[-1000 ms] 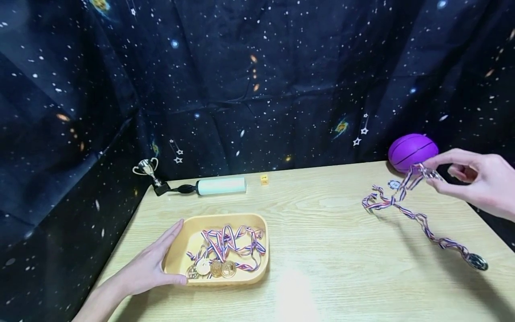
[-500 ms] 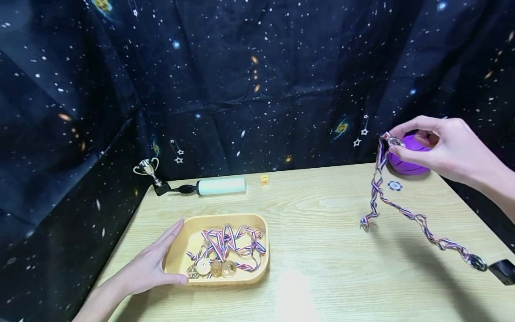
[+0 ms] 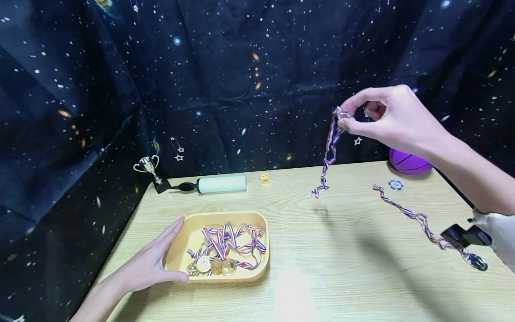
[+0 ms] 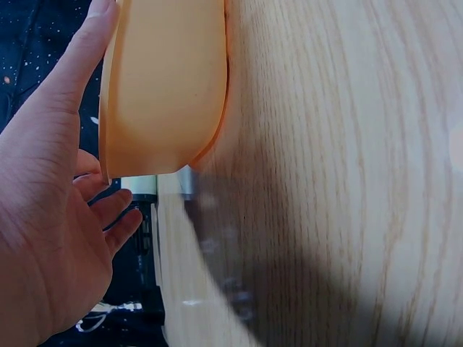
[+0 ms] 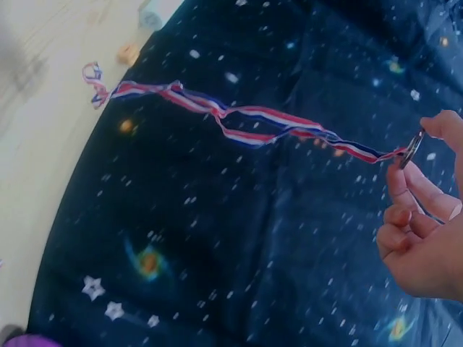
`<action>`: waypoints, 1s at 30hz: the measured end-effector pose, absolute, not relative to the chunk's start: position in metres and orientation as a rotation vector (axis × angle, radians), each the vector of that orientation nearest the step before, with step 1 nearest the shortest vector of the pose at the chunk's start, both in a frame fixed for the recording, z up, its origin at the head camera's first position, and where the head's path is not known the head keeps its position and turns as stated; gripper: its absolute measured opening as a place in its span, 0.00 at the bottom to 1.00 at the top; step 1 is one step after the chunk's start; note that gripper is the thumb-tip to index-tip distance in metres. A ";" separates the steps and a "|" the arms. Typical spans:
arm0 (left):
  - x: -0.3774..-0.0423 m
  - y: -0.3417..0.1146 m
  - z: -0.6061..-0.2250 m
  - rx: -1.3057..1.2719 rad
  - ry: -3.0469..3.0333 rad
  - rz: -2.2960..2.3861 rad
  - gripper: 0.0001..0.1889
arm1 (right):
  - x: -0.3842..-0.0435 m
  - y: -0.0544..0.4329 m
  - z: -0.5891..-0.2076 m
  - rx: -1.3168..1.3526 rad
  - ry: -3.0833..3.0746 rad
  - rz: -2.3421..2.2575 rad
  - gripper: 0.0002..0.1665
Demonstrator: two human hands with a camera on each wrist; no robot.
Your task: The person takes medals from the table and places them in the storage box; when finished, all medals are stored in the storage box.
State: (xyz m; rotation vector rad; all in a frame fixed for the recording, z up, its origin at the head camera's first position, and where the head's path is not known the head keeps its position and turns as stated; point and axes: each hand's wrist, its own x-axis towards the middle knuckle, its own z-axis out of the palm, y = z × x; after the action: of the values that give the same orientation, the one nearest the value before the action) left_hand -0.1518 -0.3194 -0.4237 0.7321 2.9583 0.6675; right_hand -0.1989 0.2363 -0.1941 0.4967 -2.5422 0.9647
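Observation:
My right hand [image 3: 396, 116] pinches a silver-coloured medal [image 3: 345, 117] between thumb and fingers, raised above the table. Its red, white and blue ribbon [image 3: 327, 156] dangles below, twisted; the right wrist view shows the medal [image 5: 412, 148] edge-on at the fingertips. My left hand [image 3: 150, 264] grips the left end of a yellow plastic bin [image 3: 225, 215], thumb along the near side and fingers at the far corner. Several gold-coloured medals [image 3: 229, 267] lie in the bin with tangled ribbons. Another medal [image 3: 477, 262], dark and shiny, lies on the table at right, its ribbon stretched out behind it.
A purple ball [image 3: 408, 162] and a poker chip [image 3: 396, 184] sit at the back right. Along the back left are a small trophy cup [image 3: 148, 166], a hand pump [image 3: 221, 184] and a yellow cube [image 3: 264, 178]. Dark star-patterned cloth hangs behind the table.
My right hand has lifted the medal and carried it left, its ribbon coming away from the other medal's ribbon, which stays on the table. My left hand and the bin have stayed put.

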 end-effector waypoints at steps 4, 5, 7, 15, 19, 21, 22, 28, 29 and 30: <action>-0.151 -0.320 -0.423 0.723 2.960 0.669 0.74 | -0.203 0.212 -0.183 0.550 -2.527 1.009 0.14; -0.151 -0.319 -0.423 0.719 2.962 0.664 0.74 | -0.204 0.206 -0.181 0.562 -2.522 1.022 0.14; -0.151 -0.319 -0.423 0.713 2.967 0.653 0.74 | -0.206 0.194 -0.180 0.588 -2.512 1.053 0.15; -0.150 -0.319 -0.422 0.711 2.974 0.642 0.74 | -0.207 0.149 -0.181 0.742 -2.461 1.144 0.12; -0.150 -0.319 -0.422 0.710 2.975 0.641 0.74 | -0.206 0.129 -0.183 0.826 -2.437 1.146 0.12; -0.151 -0.319 -0.423 0.711 2.980 0.630 0.74 | -0.205 0.120 -0.183 0.854 -2.431 1.154 0.12; -0.151 -0.319 -0.423 0.709 2.981 0.628 0.74 | -0.204 0.116 -0.184 0.863 -2.430 1.164 0.12; -0.151 -0.320 -0.424 0.702 2.976 0.636 0.74 | -0.205 0.095 -0.193 0.927 -2.449 1.170 0.14; -0.151 -0.320 -0.424 0.700 2.976 0.638 0.74 | -0.205 0.092 -0.196 0.940 -2.453 1.169 0.14; -0.151 -0.320 -0.424 0.699 2.975 0.639 0.74 | -0.206 0.090 -0.200 0.955 -2.456 1.165 0.15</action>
State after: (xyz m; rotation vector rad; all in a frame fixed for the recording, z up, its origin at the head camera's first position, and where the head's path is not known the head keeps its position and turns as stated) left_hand -0.1511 -0.3205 -0.4241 0.6994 2.9751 0.6395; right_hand -0.2059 0.0898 -0.1998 0.9547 -2.4562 1.1654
